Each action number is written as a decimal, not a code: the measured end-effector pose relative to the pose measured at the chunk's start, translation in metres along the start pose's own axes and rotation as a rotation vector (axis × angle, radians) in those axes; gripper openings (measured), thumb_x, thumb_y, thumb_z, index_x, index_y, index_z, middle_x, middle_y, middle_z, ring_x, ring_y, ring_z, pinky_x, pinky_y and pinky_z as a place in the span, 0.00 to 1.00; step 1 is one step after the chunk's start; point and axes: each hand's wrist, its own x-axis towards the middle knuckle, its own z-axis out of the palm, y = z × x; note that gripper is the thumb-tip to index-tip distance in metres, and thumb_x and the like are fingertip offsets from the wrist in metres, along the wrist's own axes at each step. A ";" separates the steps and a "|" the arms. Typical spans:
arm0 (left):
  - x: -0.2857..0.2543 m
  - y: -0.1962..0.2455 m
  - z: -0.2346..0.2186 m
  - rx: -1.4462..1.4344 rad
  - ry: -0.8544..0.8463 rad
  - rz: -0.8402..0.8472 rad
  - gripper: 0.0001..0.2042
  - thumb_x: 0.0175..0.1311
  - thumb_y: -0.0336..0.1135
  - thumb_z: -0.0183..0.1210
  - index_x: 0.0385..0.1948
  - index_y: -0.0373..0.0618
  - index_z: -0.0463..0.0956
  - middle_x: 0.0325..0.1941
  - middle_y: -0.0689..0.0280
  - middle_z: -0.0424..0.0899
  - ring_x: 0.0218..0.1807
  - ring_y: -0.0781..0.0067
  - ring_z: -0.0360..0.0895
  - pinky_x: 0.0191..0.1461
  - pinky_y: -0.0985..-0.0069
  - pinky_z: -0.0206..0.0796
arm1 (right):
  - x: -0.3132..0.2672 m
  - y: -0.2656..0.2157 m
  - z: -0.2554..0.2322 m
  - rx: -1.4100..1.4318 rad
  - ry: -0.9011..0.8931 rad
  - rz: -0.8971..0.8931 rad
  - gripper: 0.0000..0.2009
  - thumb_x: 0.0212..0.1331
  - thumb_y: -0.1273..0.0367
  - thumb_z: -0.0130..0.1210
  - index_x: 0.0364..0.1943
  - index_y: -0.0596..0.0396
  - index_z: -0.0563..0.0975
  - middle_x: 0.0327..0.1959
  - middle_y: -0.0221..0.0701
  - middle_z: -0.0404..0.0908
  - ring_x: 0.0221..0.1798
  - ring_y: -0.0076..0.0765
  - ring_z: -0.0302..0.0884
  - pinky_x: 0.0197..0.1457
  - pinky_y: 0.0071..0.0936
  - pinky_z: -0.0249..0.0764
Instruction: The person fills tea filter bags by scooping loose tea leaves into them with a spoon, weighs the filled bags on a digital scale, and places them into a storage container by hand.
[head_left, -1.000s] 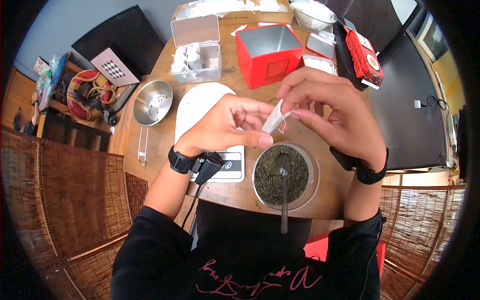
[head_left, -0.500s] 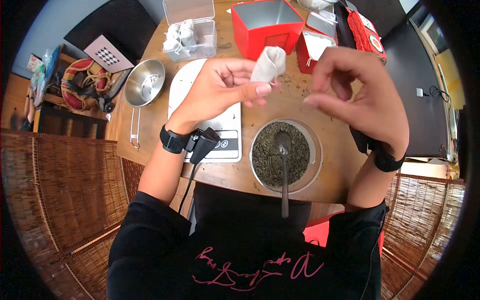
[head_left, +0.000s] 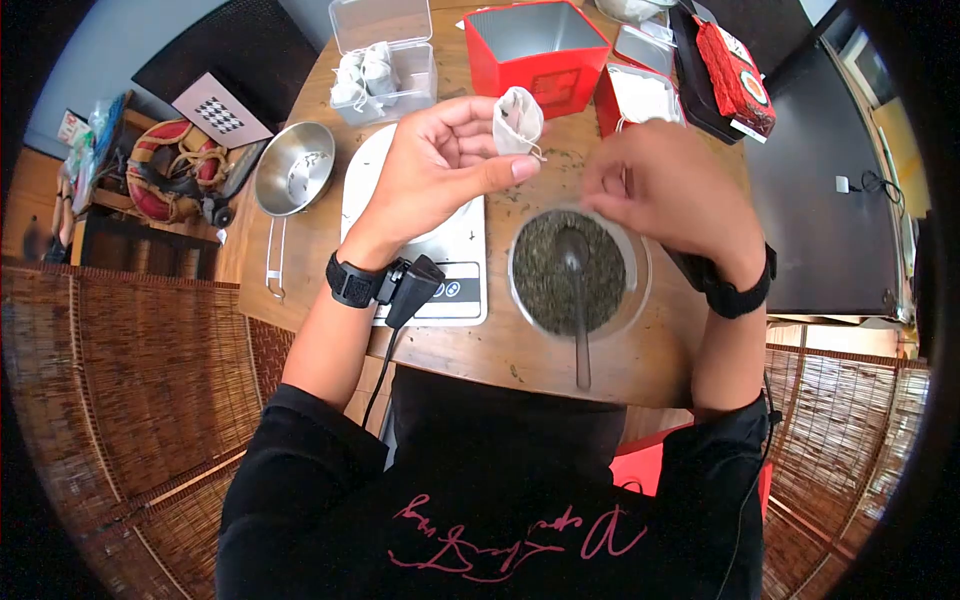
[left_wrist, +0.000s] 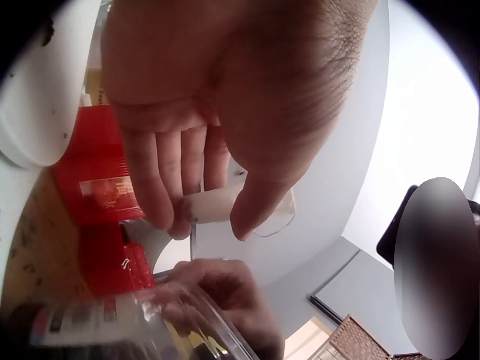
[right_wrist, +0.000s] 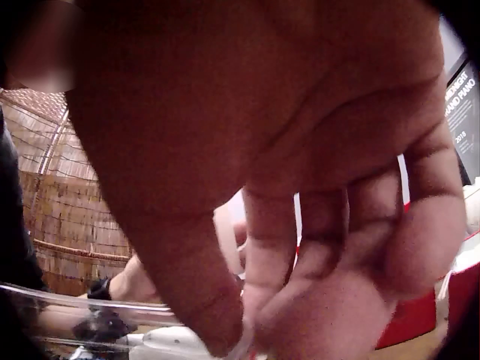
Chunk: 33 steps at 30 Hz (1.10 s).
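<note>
Between thumb and fingers, my left hand [head_left: 440,165] pinches a small white drawstring bag [head_left: 518,125], its mouth open upward with dark bits inside the rim. The left wrist view shows the bag [left_wrist: 214,204] held by the fingertips. My right hand [head_left: 680,195] pinches the rim of a clear round bowl [head_left: 640,285]; in the right wrist view the thumb and fingers of that hand [right_wrist: 300,187] meet at the rim. Dried dark leaves [head_left: 545,270] fill much of the bowl, and a metal spoon [head_left: 580,310] lies on them, handle over the near rim.
A white scale [head_left: 455,300] lies left of the bowl, with a steel pan [head_left: 295,170] beyond it. Behind stand a clear box [head_left: 415,85] of filled bags, a large red tin [head_left: 540,70] and a smaller red box [head_left: 608,108] with white contents. Leaf crumbs dot the table [head_left: 470,360].
My right hand has left the bag, swung right, then come back to the bowl's rim. The bowl and spoon have shifted away from my body. My left hand has turned the bag mouth upward.
</note>
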 end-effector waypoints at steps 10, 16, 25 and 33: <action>0.000 0.004 0.002 0.015 0.050 0.072 0.20 0.61 0.21 0.71 0.56 0.33 0.78 0.53 0.58 0.88 0.52 0.76 0.85 0.59 0.76 0.78 | -0.017 -0.020 -0.044 0.117 -0.037 0.004 0.12 0.47 0.72 0.69 0.39 0.49 0.85 0.24 0.29 0.80 0.30 0.40 0.80 0.36 0.37 0.75; -0.001 0.001 0.002 0.038 0.018 0.066 0.19 0.62 0.23 0.71 0.54 0.34 0.79 0.51 0.59 0.89 0.51 0.76 0.85 0.58 0.77 0.78 | -0.012 -0.032 -0.035 0.193 -0.390 -0.092 0.16 0.41 0.72 0.72 0.39 0.46 0.86 0.23 0.25 0.80 0.30 0.39 0.81 0.34 0.37 0.73; 0.000 0.001 0.003 0.053 0.029 0.043 0.19 0.62 0.24 0.72 0.53 0.34 0.80 0.49 0.60 0.89 0.50 0.76 0.86 0.57 0.77 0.77 | -0.008 -0.026 -0.013 0.207 -0.261 -0.203 0.14 0.43 0.73 0.72 0.38 0.48 0.86 0.21 0.22 0.80 0.21 0.32 0.77 0.27 0.29 0.69; -0.001 0.002 -0.001 0.117 -0.011 0.020 0.22 0.63 0.24 0.70 0.59 0.34 0.76 0.55 0.56 0.87 0.55 0.73 0.84 0.61 0.73 0.76 | -0.014 -0.020 -0.037 0.316 0.011 -0.004 0.05 0.54 0.71 0.66 0.34 0.55 0.84 0.23 0.29 0.83 0.21 0.30 0.78 0.29 0.27 0.73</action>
